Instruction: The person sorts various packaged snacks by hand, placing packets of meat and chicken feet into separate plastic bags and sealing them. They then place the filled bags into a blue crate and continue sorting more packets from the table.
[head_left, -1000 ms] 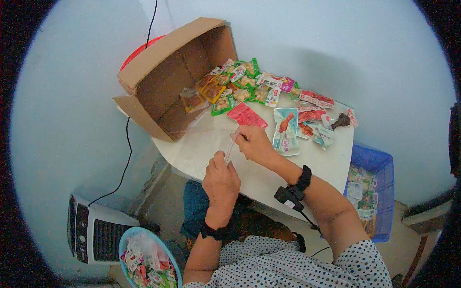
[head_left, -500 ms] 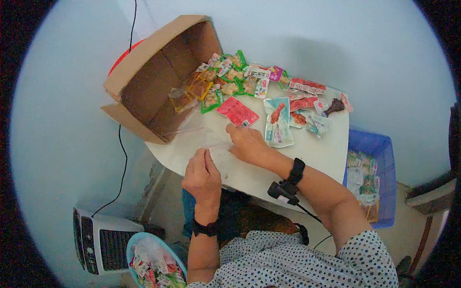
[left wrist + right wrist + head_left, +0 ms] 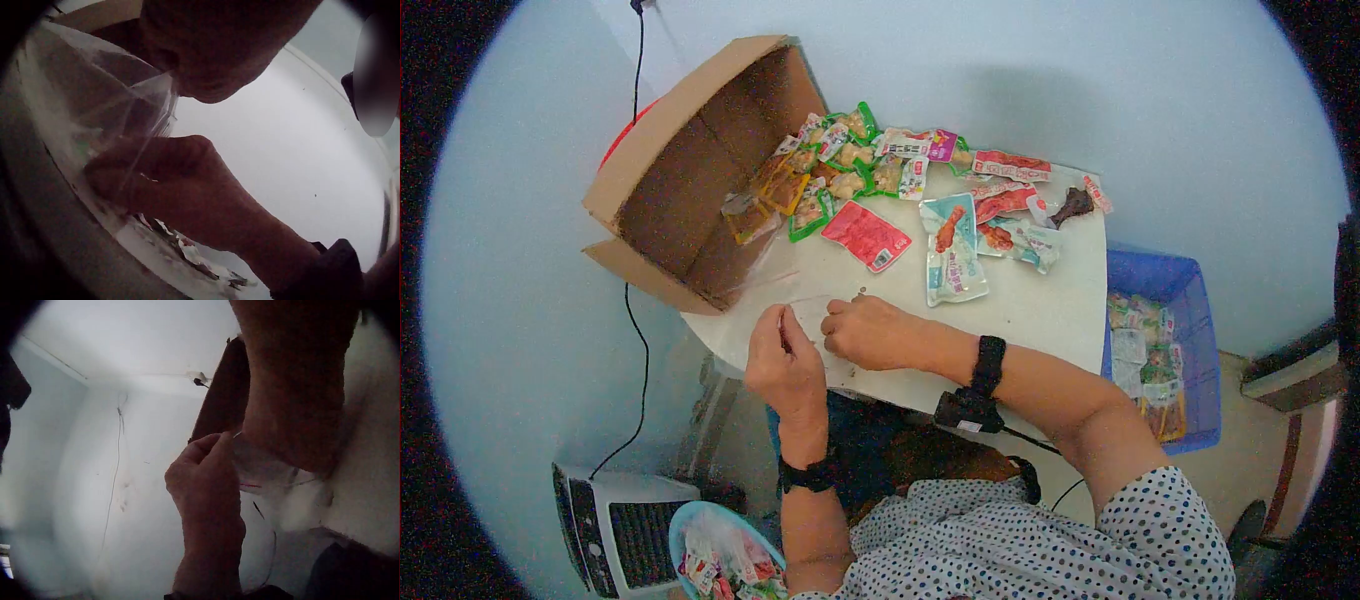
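Note:
A clear plastic bag (image 3: 87,87) stretches between my two hands over the near left part of the white table. My left hand (image 3: 787,362) pinches one side of the bag's edge between thumb and fingers. Just to its right, my right hand (image 3: 875,335) has its fingers bent at the other side of the edge, with the fingertips against the film in the left wrist view. Beyond the hands lies a flat red packet (image 3: 868,236). A teal and white drumstick pouch (image 3: 952,250) is right of it.
An open cardboard box (image 3: 690,180) lies on its side at the table's left. Several green-edged snack packets (image 3: 852,156) spill from it. Red packets (image 3: 1012,165) lie at the back right. A blue crate (image 3: 1200,350) and a light-blue basin (image 3: 677,530) hold more packets below.
Both hands have shifted toward the near left and spread apart, so the narrow folded strip of plastic between them has opened out. The head view has turned slightly; the table packets lie as before.

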Demonstrator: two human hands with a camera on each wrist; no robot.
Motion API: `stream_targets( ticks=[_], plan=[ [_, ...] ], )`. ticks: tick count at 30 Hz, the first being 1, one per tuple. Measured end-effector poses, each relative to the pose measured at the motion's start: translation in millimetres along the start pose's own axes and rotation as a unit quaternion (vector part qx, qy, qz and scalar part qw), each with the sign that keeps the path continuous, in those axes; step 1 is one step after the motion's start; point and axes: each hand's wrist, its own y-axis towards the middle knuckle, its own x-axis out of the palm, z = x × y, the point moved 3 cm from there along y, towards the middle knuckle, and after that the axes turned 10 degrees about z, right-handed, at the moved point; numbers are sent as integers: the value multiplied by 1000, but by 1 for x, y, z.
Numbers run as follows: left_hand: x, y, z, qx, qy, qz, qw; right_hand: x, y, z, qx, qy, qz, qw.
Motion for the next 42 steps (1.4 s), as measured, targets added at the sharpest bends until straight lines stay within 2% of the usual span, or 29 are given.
stream_targets(
  ticks=[2,5,8,11,15,17,20,23,26,32,42],
  plan=[
    [3,-1,-2,-1,-12,-9,1000,4,1,5,41,8,-38,998],
    [7,-9,2,4,-10,-51,999,-2,-2,7,40,13,39,998],
    [14,-19,1,7,-12,-73,997,-15,-5,13,55,-6,69,996],
    [20,-26,-2,-14,-35,-87,996,-14,-8,18,65,-22,164,984],
    [31,-27,-5,-29,-41,-138,989,-10,-8,22,86,-19,51,995],
    [35,-26,-7,-31,-69,-134,988,-7,-9,25,79,1,-2,997],
    [40,-23,-6,-39,-89,-139,985,2,-10,25,58,-6,79,995],
    [42,-21,-10,-34,-102,-116,987,2,-7,21,52,-12,111,992],
    [42,-19,-16,-65,-128,-102,984,-3,-3,15,70,-35,-41,996],
    [31,0,-10,-93,-136,-68,984,2,-7,16,24,-7,46,999],
    [49,-36,-18,-68,-140,-123,980,6,-7,24,55,5,-30,998]
  ],
)
